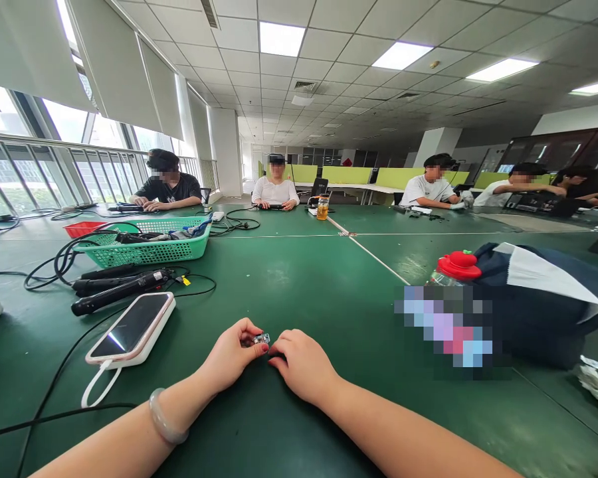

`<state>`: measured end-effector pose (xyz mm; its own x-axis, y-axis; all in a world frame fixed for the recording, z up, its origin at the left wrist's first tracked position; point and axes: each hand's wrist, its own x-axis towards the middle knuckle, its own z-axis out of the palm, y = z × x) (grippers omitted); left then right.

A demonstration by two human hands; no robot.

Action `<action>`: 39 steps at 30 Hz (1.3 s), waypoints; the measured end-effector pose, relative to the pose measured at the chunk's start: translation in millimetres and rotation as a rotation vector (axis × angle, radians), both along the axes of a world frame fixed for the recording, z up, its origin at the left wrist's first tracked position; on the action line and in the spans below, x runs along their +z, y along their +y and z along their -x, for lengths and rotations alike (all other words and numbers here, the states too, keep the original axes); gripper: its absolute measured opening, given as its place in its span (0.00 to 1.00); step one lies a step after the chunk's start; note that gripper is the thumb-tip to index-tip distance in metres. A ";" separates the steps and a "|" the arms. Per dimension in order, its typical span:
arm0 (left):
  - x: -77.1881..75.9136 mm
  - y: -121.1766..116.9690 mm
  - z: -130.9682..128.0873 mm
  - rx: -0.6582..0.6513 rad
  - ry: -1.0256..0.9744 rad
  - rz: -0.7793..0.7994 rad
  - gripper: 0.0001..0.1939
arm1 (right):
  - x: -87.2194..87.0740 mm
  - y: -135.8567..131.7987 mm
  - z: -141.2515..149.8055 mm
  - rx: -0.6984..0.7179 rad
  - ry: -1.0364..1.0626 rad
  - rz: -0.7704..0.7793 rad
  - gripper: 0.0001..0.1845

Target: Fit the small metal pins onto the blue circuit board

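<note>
I have the left hand [230,357] pinching a part [262,338], the right hand [305,364] curled just right of it, grip unclear.

left grip [229,358]: small shiny part [262,338], pinched | right grip [305,365]: just beside

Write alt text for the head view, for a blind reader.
A left hand pinches a small, shiny piece beside a curled right hand, over a dark-green table. Leftward lie a pale-cased rectangular phone and a mint-green plastic basket; several people sit beyond.
</note>
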<state>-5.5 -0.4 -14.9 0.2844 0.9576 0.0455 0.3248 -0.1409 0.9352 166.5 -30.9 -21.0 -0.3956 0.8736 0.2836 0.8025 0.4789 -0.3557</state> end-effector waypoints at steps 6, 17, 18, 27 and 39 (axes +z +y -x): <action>-1.5 -0.4 0.8 -0.025 0.035 -0.005 0.13 | 0.5 1.5 0.1 -0.008 0.098 -0.003 0.06; 4.6 -6.0 -1.5 -0.068 0.041 0.004 0.14 | 6.7 0.5 -3.8 0.024 0.523 0.030 0.04; 5.3 -6.3 -1.8 -0.071 0.034 0.008 0.15 | 6.1 0.5 -3.5 0.028 0.532 0.031 0.04; 7.8 -6.6 -2.6 -0.104 -0.052 0.031 0.16 | 3.7 0.3 -2.8 0.081 0.580 0.022 0.04; 6.3 -6.2 -0.6 -0.150 -0.175 0.058 0.17 | 3.9 -0.4 -4.1 0.125 0.602 -0.037 0.04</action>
